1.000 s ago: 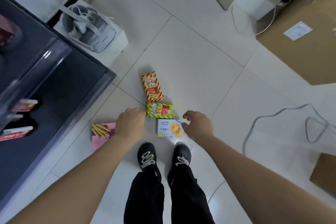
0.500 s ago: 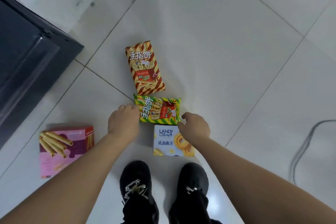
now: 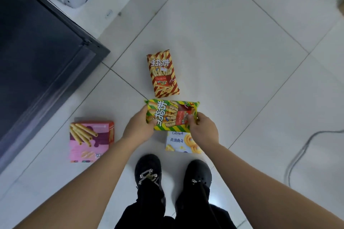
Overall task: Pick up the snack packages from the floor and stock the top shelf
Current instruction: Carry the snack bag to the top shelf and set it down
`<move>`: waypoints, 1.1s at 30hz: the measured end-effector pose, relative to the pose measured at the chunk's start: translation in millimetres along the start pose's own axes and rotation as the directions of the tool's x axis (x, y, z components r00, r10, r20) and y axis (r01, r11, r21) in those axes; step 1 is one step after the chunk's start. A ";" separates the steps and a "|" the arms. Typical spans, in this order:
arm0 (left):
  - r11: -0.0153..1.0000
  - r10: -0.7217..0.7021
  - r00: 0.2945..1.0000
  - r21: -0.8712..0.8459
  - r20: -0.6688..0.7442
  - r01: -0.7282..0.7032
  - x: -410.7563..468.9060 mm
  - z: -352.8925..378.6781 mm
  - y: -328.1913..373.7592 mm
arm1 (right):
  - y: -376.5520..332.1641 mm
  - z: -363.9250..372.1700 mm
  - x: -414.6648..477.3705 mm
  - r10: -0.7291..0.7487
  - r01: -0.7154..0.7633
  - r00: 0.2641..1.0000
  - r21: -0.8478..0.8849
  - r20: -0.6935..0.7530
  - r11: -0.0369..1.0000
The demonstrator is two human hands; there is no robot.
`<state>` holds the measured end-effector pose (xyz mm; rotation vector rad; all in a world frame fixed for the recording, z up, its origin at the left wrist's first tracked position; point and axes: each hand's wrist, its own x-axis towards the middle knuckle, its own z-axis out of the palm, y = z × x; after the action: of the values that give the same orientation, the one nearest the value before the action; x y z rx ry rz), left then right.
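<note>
Far out to the left of the left hand stands a dark cabinet (image 3: 37,61) on the tiled floor (image 3: 232,52). Nearer that hand, still on its left side, a pink box (image 3: 91,141) printed with wafer sticks lies flat on the tiles. The left hand (image 3: 138,128) grips the left end of a green-and-yellow striped bag (image 3: 171,115), thumb curled over the front face and fingers tucked behind. The bag stretches sideways between the two hands; whether it is clear of the floor cannot be told. Just beyond the hands, apart from the held bag, a red-and-brown striped bag (image 3: 162,73) lies on the floor. On the near side of the hands, a white cookie box (image 3: 181,142) lies with its top edge hidden by the held bag. The right hand (image 3: 203,130) pinches the bag's right end, thumb on the front. Well out to its right, a grey cable (image 3: 297,154) curves over the tiles.
</note>
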<state>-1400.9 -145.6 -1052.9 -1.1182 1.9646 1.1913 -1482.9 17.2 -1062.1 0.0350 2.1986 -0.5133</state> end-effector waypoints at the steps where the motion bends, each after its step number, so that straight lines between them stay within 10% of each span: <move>1: 1.000 0.000 1.000 -0.016 -0.007 -0.001 -18.2 -10.5 6.3 | -8.5 -11.5 -17.5 -0.022 0.022 1.000 -0.005 -0.012 1.000; 19: 0.939 -0.047 0.920 -0.331 -0.389 -0.091 -355.8 -197.2 119.0 | -202.4 -207.3 -295.3 -0.507 0.489 0.859 -0.190 -0.064 0.852; 33: 0.708 -0.522 0.530 -0.686 -0.669 -0.169 -588.0 -232.9 51.6 | -301.3 -174.0 -492.5 -0.917 0.927 0.358 -0.184 0.177 0.327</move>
<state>-1174.7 -131.2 -460.2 -2.6897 1.8821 1.4492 -1361.1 -119.2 -487.5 -1.4842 2.0193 -0.8101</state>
